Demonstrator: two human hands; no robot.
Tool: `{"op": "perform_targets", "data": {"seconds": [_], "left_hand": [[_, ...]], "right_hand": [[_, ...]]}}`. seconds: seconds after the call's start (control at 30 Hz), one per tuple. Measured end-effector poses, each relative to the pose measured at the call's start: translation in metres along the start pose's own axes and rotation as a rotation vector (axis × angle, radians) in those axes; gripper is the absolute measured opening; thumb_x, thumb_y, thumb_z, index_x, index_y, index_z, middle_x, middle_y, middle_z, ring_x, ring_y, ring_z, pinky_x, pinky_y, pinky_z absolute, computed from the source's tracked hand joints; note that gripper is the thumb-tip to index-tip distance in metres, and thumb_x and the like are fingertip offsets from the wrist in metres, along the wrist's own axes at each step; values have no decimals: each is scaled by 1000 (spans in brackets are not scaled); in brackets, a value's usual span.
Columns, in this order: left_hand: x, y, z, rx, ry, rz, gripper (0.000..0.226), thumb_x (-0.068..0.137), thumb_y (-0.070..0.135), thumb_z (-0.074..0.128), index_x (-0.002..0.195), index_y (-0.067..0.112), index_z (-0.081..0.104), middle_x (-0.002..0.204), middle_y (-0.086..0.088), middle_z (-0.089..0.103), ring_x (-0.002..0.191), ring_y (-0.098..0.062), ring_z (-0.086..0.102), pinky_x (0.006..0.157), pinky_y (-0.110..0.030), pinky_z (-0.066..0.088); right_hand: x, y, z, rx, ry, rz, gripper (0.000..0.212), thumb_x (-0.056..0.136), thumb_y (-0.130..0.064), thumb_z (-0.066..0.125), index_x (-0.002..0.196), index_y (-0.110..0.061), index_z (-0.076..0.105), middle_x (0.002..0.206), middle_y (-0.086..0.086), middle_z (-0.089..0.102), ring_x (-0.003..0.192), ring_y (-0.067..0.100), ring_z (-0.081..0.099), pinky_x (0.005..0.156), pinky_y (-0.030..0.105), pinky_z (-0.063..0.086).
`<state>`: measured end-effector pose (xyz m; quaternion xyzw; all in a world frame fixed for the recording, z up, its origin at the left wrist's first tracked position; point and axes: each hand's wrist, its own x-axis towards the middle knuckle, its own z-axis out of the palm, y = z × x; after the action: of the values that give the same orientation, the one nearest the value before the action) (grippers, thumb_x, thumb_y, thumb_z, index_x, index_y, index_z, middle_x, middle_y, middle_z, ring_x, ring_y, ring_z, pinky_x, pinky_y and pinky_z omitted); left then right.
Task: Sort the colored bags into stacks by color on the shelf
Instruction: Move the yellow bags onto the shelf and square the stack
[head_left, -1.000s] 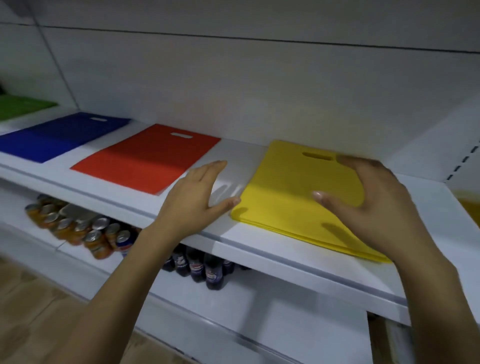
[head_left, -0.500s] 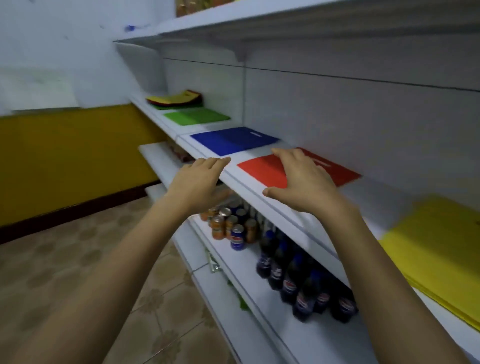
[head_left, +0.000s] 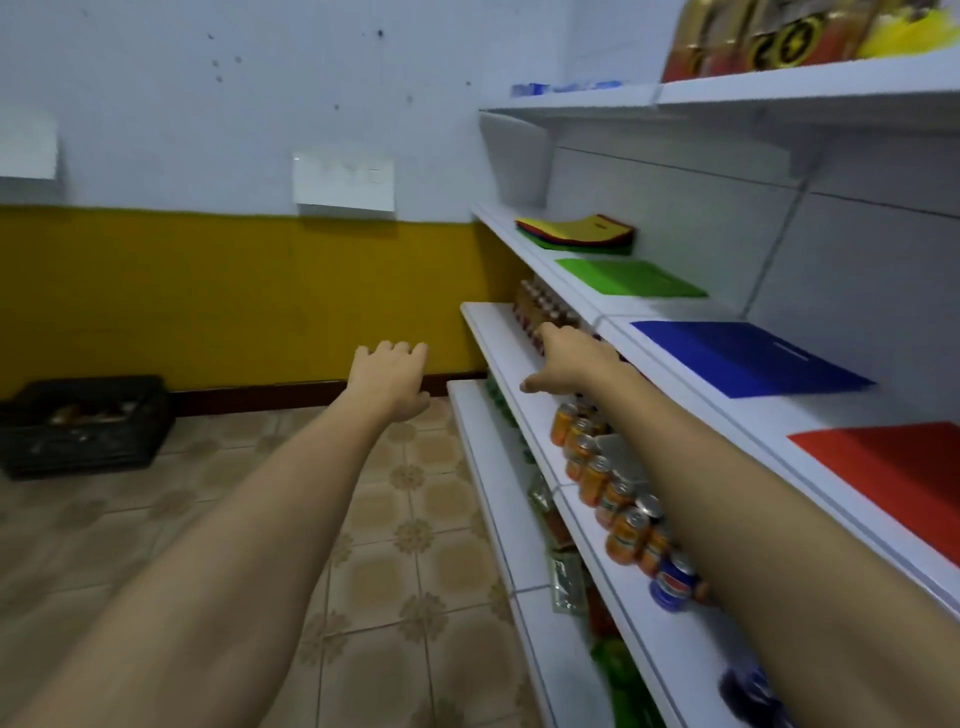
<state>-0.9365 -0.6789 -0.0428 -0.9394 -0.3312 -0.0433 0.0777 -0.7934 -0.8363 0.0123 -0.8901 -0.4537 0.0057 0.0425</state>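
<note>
Both hands are leaving the spot they held 0.5 s ago. The right hand (head_left: 569, 358), then lying on the red bag (head_left: 893, 467), is now reaching forward along the shelf front, level with the lower tier of drinks. Its fingers are stretching out straight, its thumb is sticking out to the left, and it is holding nothing. The left hand (head_left: 389, 379) is hanging over the tiled floor (head_left: 405, 545), fingers loose and spread, also carrying nothing.

4 groups of bags are lying on the shelf (head_left: 769, 415). The red bag is sitting nearest, then the blue bag (head_left: 743, 356), then the green bag (head_left: 628, 278), each flat and apart from its neighbour. At the far end a mixed pile of bags (head_left: 576, 234) is resting with a yellow one on top. Orange cans (head_left: 597, 467) are standing on the tier below. A dark crate (head_left: 83, 421) is sitting on the floor by the yellow wall.
</note>
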Motion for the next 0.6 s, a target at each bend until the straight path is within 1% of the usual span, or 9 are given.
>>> {"op": "perform_targets", "data": {"seconds": [0.07,0.13,0.2,0.27,0.43,0.53,0.6], "left_hand": [[15,-28,10,14,-8,-18,66,91,51,48,146,19,26,141,-8,45,128,-29,42,101,-46,36],[26,-52,17,24,17,-13,67,91,52,47,146,20,27,139,-8,48,127,-29,43,100,-45,37],[37,-75,25,23,29,-32,67,90,53,47,146,20,27,138,-7,49,126,-28,44,100,-44,37],[49,-95,34,5,16,-68,67,91,54,46,145,19,28,137,-7,49,125,-29,45,99,-45,38],[85,-115,54,19,-16,-72,61,91,51,45,141,19,33,133,-7,51,122,-28,46,96,-43,38],[115,-124,65,45,-21,-63,58,92,51,45,140,20,34,130,-6,53,120,-27,48,93,-42,40],[141,-132,69,59,-18,-71,59,93,51,46,140,19,33,128,-6,54,117,-27,51,90,-41,42]], "right_hand": [[34,-24,13,1,11,2,55,84,-38,65,129,-15,42,122,9,55,110,29,54,89,44,41],[61,-48,25,-49,26,-30,59,85,-39,63,134,-17,40,122,8,55,109,29,55,89,44,42],[86,-66,35,-89,43,-74,60,83,-40,63,134,-17,41,121,9,55,106,29,56,85,42,45],[108,-80,44,-90,42,-110,60,82,-40,64,133,-18,41,121,9,54,107,29,55,86,42,43],[158,-91,60,-162,48,-167,62,83,-41,64,134,-19,38,125,8,49,112,30,51,90,43,39],[194,-92,68,-217,31,-201,54,84,-39,64,128,-18,42,123,8,50,109,29,52,84,39,39],[223,-93,69,-221,16,-228,53,85,-38,65,129,-17,42,124,8,51,108,29,54,79,38,40]]}}
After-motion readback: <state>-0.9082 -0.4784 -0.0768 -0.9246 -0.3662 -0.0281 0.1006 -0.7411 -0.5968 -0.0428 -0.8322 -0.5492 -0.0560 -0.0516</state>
